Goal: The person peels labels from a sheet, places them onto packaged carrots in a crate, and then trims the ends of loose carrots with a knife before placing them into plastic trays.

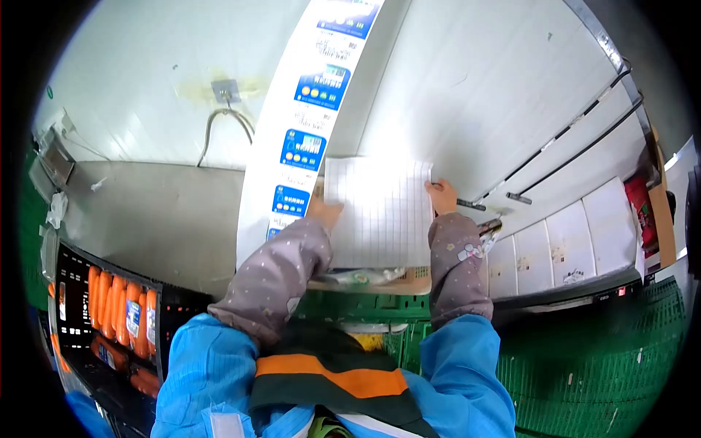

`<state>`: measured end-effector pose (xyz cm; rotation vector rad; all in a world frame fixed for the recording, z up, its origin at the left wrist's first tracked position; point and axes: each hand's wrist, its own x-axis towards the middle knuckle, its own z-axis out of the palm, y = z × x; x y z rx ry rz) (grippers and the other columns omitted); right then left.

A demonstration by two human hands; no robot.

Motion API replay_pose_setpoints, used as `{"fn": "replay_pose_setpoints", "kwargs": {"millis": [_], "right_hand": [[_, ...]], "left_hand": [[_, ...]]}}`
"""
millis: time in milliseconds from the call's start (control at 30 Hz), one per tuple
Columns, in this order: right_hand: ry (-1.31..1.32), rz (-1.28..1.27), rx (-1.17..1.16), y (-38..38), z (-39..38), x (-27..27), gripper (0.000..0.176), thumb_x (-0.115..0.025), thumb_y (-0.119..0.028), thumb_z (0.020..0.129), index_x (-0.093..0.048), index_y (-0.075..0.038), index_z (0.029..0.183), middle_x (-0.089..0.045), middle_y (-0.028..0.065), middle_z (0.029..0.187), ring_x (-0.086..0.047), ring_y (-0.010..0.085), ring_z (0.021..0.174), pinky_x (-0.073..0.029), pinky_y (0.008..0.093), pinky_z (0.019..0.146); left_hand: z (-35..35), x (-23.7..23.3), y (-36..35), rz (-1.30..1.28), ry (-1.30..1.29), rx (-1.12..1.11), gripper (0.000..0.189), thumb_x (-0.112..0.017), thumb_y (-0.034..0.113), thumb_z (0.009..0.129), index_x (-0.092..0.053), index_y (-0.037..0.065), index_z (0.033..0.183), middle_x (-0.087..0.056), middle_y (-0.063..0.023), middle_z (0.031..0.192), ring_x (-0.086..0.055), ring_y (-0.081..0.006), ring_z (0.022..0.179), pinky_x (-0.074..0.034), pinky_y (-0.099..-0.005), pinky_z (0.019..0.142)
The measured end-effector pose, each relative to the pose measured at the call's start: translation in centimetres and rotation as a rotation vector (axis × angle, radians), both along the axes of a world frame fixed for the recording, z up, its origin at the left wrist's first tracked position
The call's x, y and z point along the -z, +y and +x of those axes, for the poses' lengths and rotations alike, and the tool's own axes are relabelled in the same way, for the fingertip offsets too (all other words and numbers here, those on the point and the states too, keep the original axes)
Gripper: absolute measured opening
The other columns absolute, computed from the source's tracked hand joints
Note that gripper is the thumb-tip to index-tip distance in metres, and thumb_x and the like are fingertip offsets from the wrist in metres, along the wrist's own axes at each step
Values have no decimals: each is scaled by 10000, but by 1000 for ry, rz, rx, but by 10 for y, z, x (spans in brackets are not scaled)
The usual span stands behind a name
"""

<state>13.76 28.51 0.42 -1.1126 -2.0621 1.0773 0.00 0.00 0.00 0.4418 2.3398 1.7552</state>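
Observation:
A white sheet ruled with a grid (380, 212) is held up in front of me, its lower edge above a shallow tan basket (420, 283). My right hand (441, 196) pinches the sheet's right edge near the top. At the left edge, my left hand (326, 212) is closed on the sheet, with its fingers partly hidden. Close beside that hand hangs a long strip of blue and white printed labels (302, 150). Clear plastic packaging (361, 277) shows in the basket under the sheet.
Orange carrots, some packed, fill a black crate (182, 310) at left. Green crates (584, 372) stand at lower right, and another green crate (365, 303) is under the basket. White boxes (562, 252) line the right side. A cable (208, 135) hangs on the wall.

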Motion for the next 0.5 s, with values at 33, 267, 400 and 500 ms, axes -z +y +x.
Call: {"fn": "replay_pose_setpoints", "kwargs": {"millis": [33, 267, 400, 500], "right_hand": [[71, -28, 0, 5, -8, 10, 511, -727, -255, 750, -550, 28, 1136, -624, 139, 940, -599, 202, 856, -464, 298, 750], [83, -261, -364, 31, -6, -56, 257, -658, -143, 815, -609, 0, 1022, -592, 49, 657, -525, 115, 508, -417, 251, 470], [94, -434, -499, 15, 43, -110, 132, -567, -160, 883, -586, -52, 958, -592, 23, 762, -555, 94, 652, -435, 224, 558], [170, -199, -452, -7, 76, -129, 267, -549, -184, 898, -529, -85, 1145, -586, 52, 1013, -543, 117, 900, -440, 270, 768]], "left_hand": [[11, -24, -9, 90, -167, 70, 563, -704, 52, 695, -464, -10, 1201, -551, -205, 1145, -571, -298, 1008, -461, -378, 862], [41, -51, -12, 392, -347, 400, 479, -615, -30, 762, -445, -33, 1210, -593, -130, 1066, -578, -203, 953, -476, -326, 828], [71, -122, -63, 419, -513, 592, 483, -595, -13, 808, -422, -25, 1259, -575, -107, 1128, -546, -187, 1026, -438, -329, 900], [76, -124, -79, 468, -595, 716, 480, -604, 13, 822, -430, -5, 1269, -558, -107, 1175, -530, -189, 1074, -416, -338, 936]]}}
